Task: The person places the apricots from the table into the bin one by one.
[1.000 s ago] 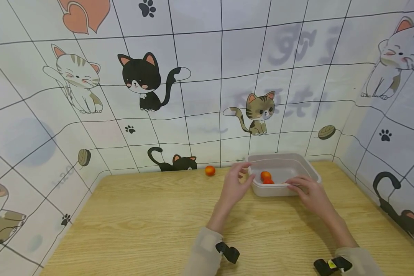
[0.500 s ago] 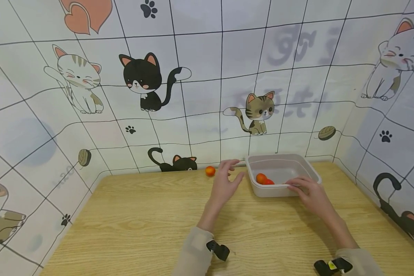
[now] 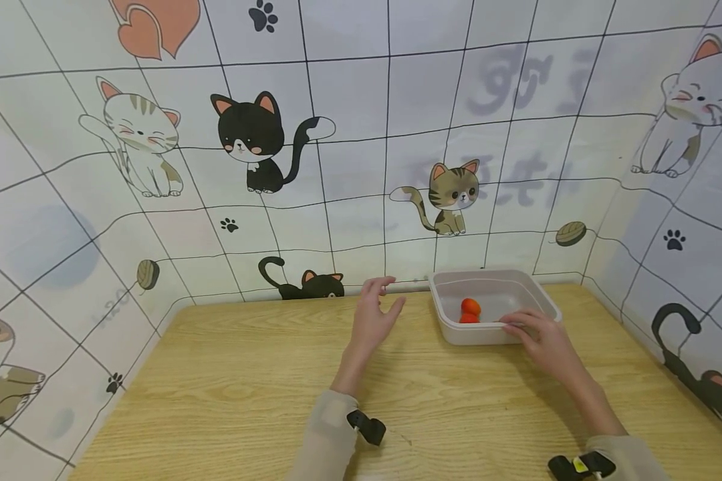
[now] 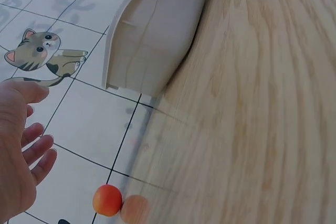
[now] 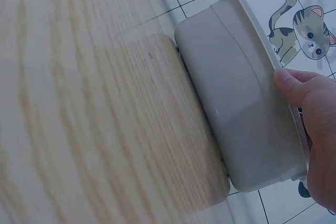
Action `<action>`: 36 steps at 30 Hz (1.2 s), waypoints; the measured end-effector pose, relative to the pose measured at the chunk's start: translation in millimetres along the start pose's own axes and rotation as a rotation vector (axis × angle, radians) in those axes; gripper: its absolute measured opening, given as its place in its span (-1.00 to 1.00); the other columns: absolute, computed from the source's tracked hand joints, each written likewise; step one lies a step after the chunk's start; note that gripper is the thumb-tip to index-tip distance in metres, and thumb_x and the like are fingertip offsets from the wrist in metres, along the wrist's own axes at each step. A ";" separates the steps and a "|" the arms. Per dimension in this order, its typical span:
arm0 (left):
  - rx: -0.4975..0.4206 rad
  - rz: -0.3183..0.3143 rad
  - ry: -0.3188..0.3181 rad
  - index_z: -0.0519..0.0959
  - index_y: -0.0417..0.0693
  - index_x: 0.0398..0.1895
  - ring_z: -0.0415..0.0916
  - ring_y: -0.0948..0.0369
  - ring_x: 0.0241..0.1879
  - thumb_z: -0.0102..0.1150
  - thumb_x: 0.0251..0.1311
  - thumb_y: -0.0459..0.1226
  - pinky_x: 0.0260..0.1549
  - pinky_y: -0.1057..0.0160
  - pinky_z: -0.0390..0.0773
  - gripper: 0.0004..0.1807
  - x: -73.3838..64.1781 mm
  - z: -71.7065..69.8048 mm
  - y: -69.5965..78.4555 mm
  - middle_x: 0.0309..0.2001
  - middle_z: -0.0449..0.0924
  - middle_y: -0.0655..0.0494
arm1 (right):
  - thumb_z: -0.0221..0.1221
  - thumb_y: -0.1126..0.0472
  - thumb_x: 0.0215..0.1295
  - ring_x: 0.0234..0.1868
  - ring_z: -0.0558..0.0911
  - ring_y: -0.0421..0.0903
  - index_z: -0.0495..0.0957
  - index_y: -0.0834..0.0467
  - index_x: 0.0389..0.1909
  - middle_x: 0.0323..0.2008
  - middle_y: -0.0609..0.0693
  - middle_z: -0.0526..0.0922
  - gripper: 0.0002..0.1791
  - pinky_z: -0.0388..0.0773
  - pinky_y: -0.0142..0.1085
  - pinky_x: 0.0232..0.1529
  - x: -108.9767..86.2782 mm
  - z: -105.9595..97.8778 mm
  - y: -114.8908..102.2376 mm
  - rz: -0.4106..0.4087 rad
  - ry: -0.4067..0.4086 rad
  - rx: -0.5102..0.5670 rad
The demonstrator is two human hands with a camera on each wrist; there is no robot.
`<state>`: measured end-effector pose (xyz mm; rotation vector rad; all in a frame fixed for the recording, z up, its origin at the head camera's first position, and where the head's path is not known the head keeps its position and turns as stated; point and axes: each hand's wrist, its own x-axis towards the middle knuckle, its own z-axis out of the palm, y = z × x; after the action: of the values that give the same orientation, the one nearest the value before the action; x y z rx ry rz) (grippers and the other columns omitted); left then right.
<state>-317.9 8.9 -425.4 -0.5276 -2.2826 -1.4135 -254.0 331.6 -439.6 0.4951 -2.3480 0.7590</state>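
Note:
A light grey plastic bin (image 3: 478, 334) stands at the back right of the table. My right hand (image 3: 538, 337) pinches its front rim between thumb and fingers; the right wrist view shows the thumb on the rim's outer side. Two small orange-red round pieces, like little tomatoes, lie inside the bin, the upper one (image 3: 470, 306) leaning on the lower one (image 3: 469, 318). Left of the bin my left hand (image 3: 373, 321) hovers with loosely bent, spread fingers, nothing held. A similar orange-red round piece (image 4: 107, 200) sits near the wall, hidden behind that hand in the head view.
The wood-grain table (image 3: 247, 387) backs onto a wall covering (image 3: 349, 167) with printed cats and grid lines. Side walls with the same print flank the table. Each sleeve carries a small black wrist camera (image 3: 367, 427).
My left hand has moved left, away from the bin, and now covers the loose round piece by the wall. The pieces inside the bin have rolled. My right hand stays at the rim.

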 end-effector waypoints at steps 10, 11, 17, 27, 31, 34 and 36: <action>0.080 -0.046 0.027 0.55 -0.11 0.20 0.45 -0.09 0.04 0.37 0.24 -0.27 -0.01 0.02 0.53 -0.54 8.7 -8.0 -20.9 0.16 0.47 -0.05 | 0.42 0.47 0.07 -0.23 0.62 -0.14 0.74 0.16 -0.25 -0.26 -0.02 0.71 -0.77 0.28 -0.71 -0.06 0.3 -1.5 -1.6 -0.009 0.006 -0.001; 0.083 -0.059 0.023 0.55 -0.11 0.20 0.44 -0.09 0.06 0.37 0.24 -0.27 0.02 0.01 0.53 -0.54 9.2 -8.3 -23.1 0.16 0.46 -0.06 | 0.42 0.47 0.07 -0.23 0.62 -0.14 0.74 0.16 -0.26 -0.27 -0.02 0.71 -0.77 0.28 -0.71 -0.06 0.5 -1.7 -1.2 -0.013 0.008 0.002; 0.107 -0.126 0.009 0.54 -0.11 0.22 0.37 -0.08 0.20 0.37 0.25 -0.25 0.09 -0.03 0.55 -0.53 10.5 -9.0 -35.0 0.21 0.42 -0.12 | 0.42 0.51 0.03 -0.23 0.61 -0.19 0.73 0.19 -0.28 -0.28 -0.02 0.70 -0.75 0.29 -0.71 -0.05 1.1 -1.2 2.1 -0.040 0.018 0.014; 0.143 -0.217 -0.044 0.51 -0.18 0.27 0.29 -0.18 0.21 0.36 0.24 -0.29 0.07 -0.13 0.50 -0.47 12.9 -11.5 -51.9 0.30 0.34 -0.15 | 0.42 0.51 0.03 -0.21 0.62 -0.19 0.74 0.17 -0.26 -0.28 -0.03 0.71 -0.74 0.31 -0.70 -0.05 2.5 1.4 5.0 -0.049 0.022 0.027; 0.219 -0.208 -0.110 0.50 -0.11 0.33 0.31 -0.23 0.21 0.31 0.28 -0.30 0.12 -0.20 0.42 -0.47 13.7 -9.8 -58.0 0.34 0.31 -0.14 | 0.42 0.50 0.04 -0.22 0.63 -0.15 0.74 0.16 -0.26 -0.27 -0.03 0.71 -0.74 0.30 -0.69 -0.04 2.3 -0.1 3.9 -0.043 0.023 0.020; 0.291 -0.194 -0.153 0.50 -0.09 0.34 0.31 -0.25 0.25 0.27 0.32 -0.28 0.17 -0.23 0.36 -0.48 14.9 -7.7 -62.8 0.36 0.33 -0.13 | 0.42 0.51 0.03 -0.21 0.62 -0.17 0.74 0.17 -0.26 -0.28 -0.03 0.72 -0.73 0.29 -0.69 -0.04 2.4 -1.3 3.4 -0.043 0.026 0.019; 0.321 -0.183 -0.163 0.54 -0.09 0.31 0.30 -0.25 0.27 0.27 0.32 -0.27 0.17 -0.26 0.35 -0.52 14.9 -7.4 -65.7 0.35 0.35 -0.14 | 0.42 0.52 0.03 -0.21 0.62 -0.20 0.74 0.17 -0.26 -0.28 -0.02 0.72 -0.73 0.29 -0.69 -0.03 2.6 -1.1 3.6 -0.045 0.026 0.023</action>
<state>-363.1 -23.5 -464.0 -0.3504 -2.6808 -1.0798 -257.2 334.7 -438.6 0.5425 -2.2991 0.7678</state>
